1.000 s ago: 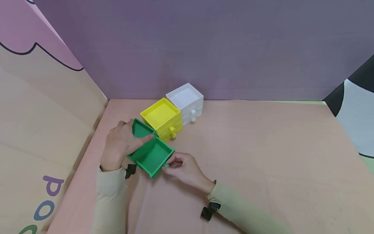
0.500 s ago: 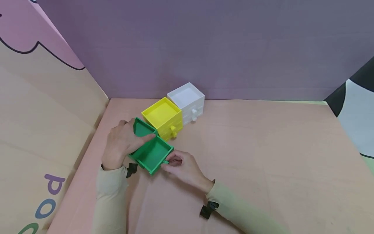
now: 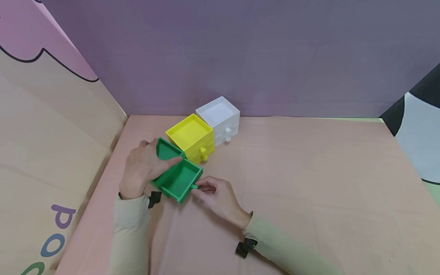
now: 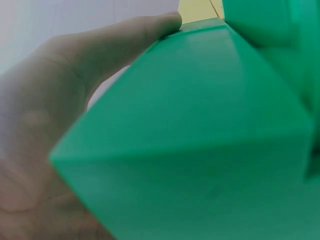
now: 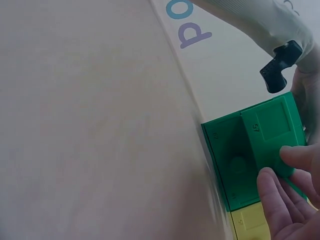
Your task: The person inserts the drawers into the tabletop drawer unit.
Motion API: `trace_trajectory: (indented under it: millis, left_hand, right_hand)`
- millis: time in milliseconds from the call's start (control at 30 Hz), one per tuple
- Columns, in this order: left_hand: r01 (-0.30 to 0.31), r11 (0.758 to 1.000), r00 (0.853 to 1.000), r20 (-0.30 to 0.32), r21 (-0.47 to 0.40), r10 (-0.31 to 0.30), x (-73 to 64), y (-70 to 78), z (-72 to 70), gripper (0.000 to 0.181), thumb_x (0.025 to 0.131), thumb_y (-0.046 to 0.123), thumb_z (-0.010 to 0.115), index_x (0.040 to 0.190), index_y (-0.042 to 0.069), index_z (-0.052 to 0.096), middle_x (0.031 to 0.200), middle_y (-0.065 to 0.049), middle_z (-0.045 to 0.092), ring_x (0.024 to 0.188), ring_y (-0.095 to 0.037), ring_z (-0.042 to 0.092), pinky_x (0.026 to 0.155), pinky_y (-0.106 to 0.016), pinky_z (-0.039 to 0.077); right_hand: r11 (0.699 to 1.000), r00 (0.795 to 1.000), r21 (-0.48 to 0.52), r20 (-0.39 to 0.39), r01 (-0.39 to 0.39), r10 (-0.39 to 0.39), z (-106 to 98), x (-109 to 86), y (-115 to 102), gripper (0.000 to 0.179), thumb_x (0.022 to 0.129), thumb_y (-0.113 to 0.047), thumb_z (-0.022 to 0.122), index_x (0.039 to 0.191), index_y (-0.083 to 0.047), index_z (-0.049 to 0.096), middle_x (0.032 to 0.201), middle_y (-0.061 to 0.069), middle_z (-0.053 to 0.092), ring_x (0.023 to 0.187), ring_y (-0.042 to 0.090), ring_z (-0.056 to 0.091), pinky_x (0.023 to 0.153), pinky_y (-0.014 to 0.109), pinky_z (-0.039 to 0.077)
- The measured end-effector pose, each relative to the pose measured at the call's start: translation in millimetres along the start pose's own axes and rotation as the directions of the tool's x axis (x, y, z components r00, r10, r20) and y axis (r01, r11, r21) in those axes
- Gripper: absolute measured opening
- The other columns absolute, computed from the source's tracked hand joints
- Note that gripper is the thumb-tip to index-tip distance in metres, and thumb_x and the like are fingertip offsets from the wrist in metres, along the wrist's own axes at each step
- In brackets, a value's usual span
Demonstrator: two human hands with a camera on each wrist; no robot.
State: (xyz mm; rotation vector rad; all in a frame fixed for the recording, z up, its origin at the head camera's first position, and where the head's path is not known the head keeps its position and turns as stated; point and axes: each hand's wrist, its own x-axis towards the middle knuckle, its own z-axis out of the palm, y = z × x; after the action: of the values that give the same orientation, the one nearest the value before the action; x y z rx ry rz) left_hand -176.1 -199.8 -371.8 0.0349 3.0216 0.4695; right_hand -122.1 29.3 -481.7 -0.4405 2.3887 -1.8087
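In the head view, a small green drawer box (image 3: 167,151) stands at the left of a row, its top a shallow tray. Its upper drawer (image 3: 180,181) is pulled out toward the person, with nothing seen inside. My left hand (image 3: 140,168) holds the box, thumb lying across its top edge. At the drawer's front, my right hand (image 3: 218,195) pinches the small green knob (image 3: 194,186) between thumb and fingers. Below the drawer front (image 5: 270,125) in the right wrist view, the lower drawer front (image 5: 232,155) sits back in shadow. A green wall (image 4: 175,110) fills the left wrist view.
A yellow drawer box (image 3: 190,133) stands right beside the green one, and a white drawer box (image 3: 218,112) behind that. Both have knobs facing right and front. The purple back wall (image 3: 275,57) and a beige side wall (image 3: 51,133) bound the pink table (image 3: 309,191).
The green drawer has slid slightly inward and turned a little, its front edge moving up in the head view. My right hand moved with it; my left hand stays in place.
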Motion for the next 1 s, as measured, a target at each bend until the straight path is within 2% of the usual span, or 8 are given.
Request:
trace_trajectory:
  millis: [600, 800, 1000]
  left_hand:
    - [0.0, 1.0, 1.0, -0.008, 0.01, 0.0, 0.3, 0.3, -1.1, 0.09, 0.089, 0.072, 0.067, 0.144, 0.002, 0.055, 0.115, -0.027, 0.062, 0.097, -0.045, 0.064, 0.081, -0.056, 0.057]
    - [-0.002, 1.0, 1.0, -0.014, 0.009, 0.002, 0.5, -0.4, -1.4, 0.087, 0.089, 0.071, 0.068, 0.141, 0.002, 0.057, 0.112, -0.026, 0.063, 0.095, -0.044, 0.064, 0.08, -0.055, 0.057]
    - [0.001, 1.0, 1.0, 0.007, 0.007, -0.001, 0.9, 0.7, -1.2, 0.089, 0.089, 0.072, 0.066, 0.143, 0.002, 0.055, 0.116, -0.026, 0.062, 0.099, -0.043, 0.063, 0.083, -0.056, 0.057]
  right_hand:
    - [1.0, 0.999, 0.002, -0.05, 0.013, -0.013, 5.2, 3.6, -0.4, 0.016, 0.09, -0.014, 0.086, 0.106, -0.011, 0.082, 0.103, 0.003, 0.083, 0.093, 0.018, 0.08, 0.083, 0.025, 0.063]
    - [1.0, 0.999, 0.004, -0.039, 0.027, -0.027, 8.6, 8.5, -2.0, 0.017, 0.091, -0.016, 0.086, 0.107, -0.012, 0.082, 0.101, 0.002, 0.082, 0.092, 0.017, 0.08, 0.083, 0.025, 0.063]
    - [0.999, 0.999, -0.004, -0.041, 0.036, -0.036, 5.9, 5.3, -1.2, 0.014, 0.093, -0.015, 0.083, 0.106, -0.013, 0.082, 0.102, 0.001, 0.082, 0.092, 0.018, 0.079, 0.084, 0.026, 0.063]
